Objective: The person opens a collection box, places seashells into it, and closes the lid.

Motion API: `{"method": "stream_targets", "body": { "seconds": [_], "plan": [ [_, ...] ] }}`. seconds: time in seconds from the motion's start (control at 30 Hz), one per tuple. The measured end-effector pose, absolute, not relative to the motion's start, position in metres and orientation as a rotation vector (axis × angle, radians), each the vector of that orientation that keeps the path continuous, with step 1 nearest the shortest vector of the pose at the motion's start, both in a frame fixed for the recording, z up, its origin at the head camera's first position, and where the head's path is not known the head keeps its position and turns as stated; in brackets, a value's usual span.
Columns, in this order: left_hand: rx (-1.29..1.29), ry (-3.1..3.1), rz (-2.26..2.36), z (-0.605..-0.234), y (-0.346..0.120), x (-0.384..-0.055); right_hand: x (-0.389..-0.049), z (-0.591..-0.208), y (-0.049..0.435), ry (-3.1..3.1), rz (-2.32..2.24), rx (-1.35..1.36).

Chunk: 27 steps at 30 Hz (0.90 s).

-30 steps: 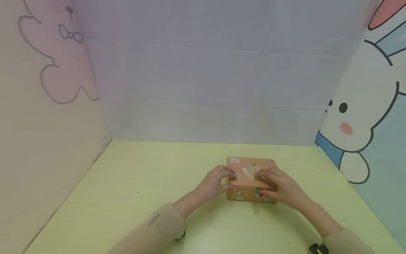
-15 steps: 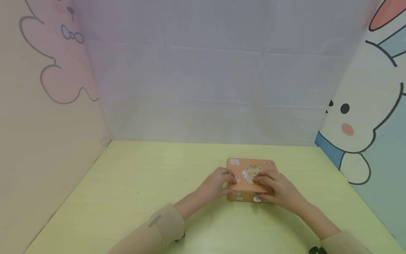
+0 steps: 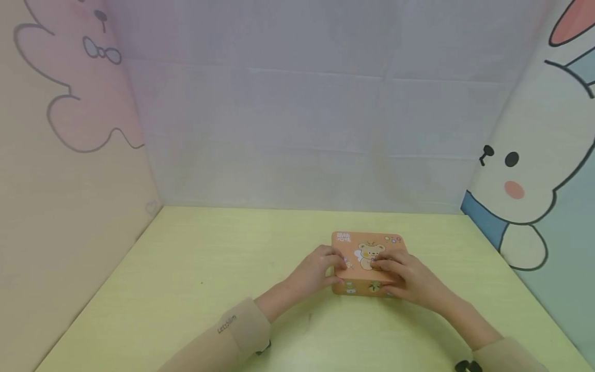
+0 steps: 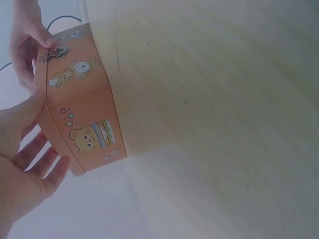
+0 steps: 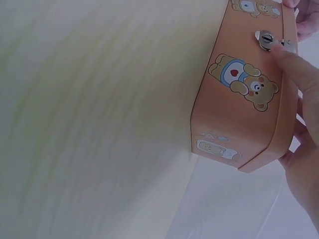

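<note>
An orange tin box [image 3: 353, 258] with printed bears stands on the yellow table, its lid down. On its front is a metal latch [image 5: 265, 41]. My left hand [image 3: 321, 266] grips the box's front left corner, fingers bent over the lid and thumb at the front edge. In the left wrist view, the fingers of that left hand [image 4: 25, 169] lie around the box's end. My right hand [image 3: 411, 276] holds the right side, fingertips on the lid's bear picture. Its thumb [image 5: 294, 64] touches the latch, as the right wrist view shows.
The yellow table [image 3: 223, 248] reaches back to a pale cloth-like wall [image 3: 279, 129]. Side panels with a pink cartoon figure [image 3: 88, 103] and a white rabbit [image 3: 525, 155] flank it. Dark straps [image 3: 468, 366] show by the sleeves.
Since a second ago the lid's front edge has come lower in the head view. The latch, bright and hanging half a second ago, now looks darker and slightly higher. Both hands stay almost in place.
</note>
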State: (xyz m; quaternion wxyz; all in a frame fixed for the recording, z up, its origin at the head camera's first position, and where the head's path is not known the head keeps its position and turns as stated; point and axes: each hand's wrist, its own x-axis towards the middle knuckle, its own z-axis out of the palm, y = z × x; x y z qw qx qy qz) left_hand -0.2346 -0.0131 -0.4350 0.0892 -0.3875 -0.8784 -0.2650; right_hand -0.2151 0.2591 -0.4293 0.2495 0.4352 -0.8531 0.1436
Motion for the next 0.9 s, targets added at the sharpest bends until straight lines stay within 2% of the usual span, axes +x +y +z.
{"method": "stream_targets", "body": {
  "seconds": [0.43,0.9],
  "plan": [
    [-1.164,-2.597,-0.790,-0.433,-0.013,-0.234,-0.217,-0.437,0.253,-2.460,0.285,1.022],
    [-1.180,-2.577,-0.813,-0.436,-0.015,-0.235,-0.217,-0.438,0.252,-2.450,0.274,1.034]
  ]
}}
